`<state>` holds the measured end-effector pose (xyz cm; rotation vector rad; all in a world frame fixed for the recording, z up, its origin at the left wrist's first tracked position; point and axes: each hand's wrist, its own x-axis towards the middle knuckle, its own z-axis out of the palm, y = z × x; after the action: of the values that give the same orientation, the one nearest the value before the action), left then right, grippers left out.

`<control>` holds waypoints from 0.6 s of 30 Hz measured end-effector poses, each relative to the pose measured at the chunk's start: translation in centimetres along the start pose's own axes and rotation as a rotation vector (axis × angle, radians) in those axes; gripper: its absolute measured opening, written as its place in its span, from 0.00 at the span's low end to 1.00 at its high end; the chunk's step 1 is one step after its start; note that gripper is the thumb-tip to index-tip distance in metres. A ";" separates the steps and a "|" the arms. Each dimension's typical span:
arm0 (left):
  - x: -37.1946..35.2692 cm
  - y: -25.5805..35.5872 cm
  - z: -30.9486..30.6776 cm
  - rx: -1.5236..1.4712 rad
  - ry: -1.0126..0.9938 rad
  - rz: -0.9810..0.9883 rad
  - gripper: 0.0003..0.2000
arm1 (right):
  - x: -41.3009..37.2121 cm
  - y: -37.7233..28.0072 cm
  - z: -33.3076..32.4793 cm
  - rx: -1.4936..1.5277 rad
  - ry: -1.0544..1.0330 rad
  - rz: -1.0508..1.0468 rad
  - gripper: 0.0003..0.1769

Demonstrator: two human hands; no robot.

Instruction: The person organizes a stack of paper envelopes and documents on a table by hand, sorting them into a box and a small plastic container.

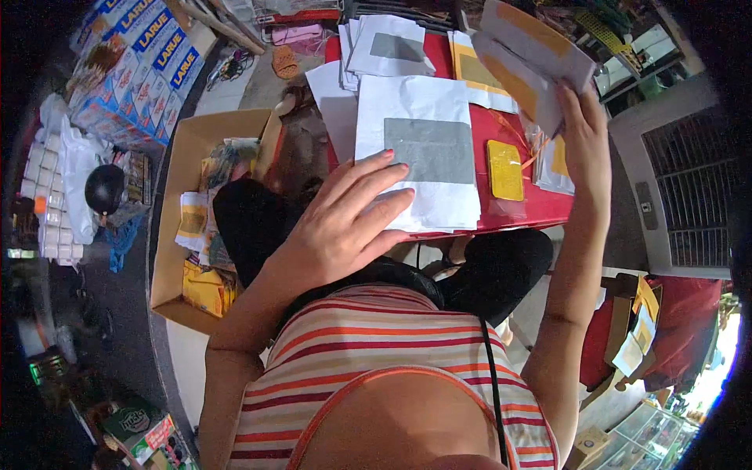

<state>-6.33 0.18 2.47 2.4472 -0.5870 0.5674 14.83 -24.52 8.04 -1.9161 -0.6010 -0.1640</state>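
Beneath the left hand (345, 215), spread wide with its fingers bent, lies the white paper stack (415, 205) with a grey rectangle (431, 153), while well apart, the right hand (583, 133) pinches a raised sheet (533, 51) with yellow-orange patches.

The packet (505, 171) lies beside the paper stack (415, 205).

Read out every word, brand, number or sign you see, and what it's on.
"LARUE": repeated on the stacked blue-and-white cardboard cartons.
Too small or blurred to read: red lettering on the white-and-blue cartons below; white lettering on the green cardboard carton.
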 end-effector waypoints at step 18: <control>-0.5 -5.6 -2.0 -0.108 0.355 -0.144 0.09 | -11.9 -5.2 8.0 -0.806 -0.385 -0.498 0.37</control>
<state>-4.41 5.78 1.41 2.1940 -0.2856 0.8615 0.75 -19.75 4.48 -2.5523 -1.4352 -0.4043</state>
